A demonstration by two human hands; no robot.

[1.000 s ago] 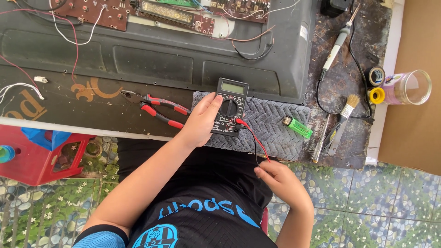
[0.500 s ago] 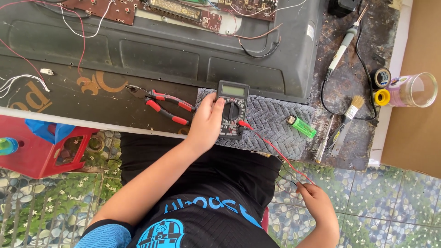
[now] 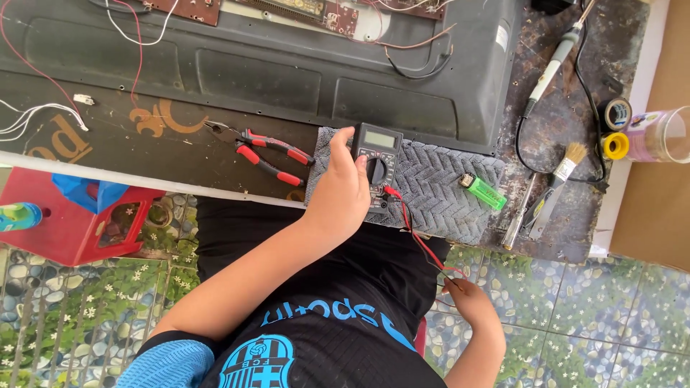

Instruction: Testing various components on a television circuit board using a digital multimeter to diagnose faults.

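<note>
A black digital multimeter [image 3: 379, 156] lies on a grey ribbed mat [image 3: 438, 192] at the near edge of the dark workbench. My left hand [image 3: 340, 192] rests on it, fingers at its round dial. Red and black test leads [image 3: 420, 241] run from the meter off the bench edge and down toward my lap. My right hand [image 3: 471, 298] is low beside my lap, fingers closed around those leads.
Red-handled pliers [image 3: 262, 152] lie left of the mat, a green lighter [image 3: 483, 192] on it. A soldering iron [image 3: 552, 68], paintbrush [image 3: 562, 172], tape rolls [image 3: 617, 129] and clear cup [image 3: 665, 135] sit right. A black TV back [image 3: 287, 79] fills the bench; a red box [image 3: 79, 219] stands left.
My right hand has dropped from the mat's edge toward my lap, taking the test leads with it. My left hand has stayed on the multimeter.
</note>
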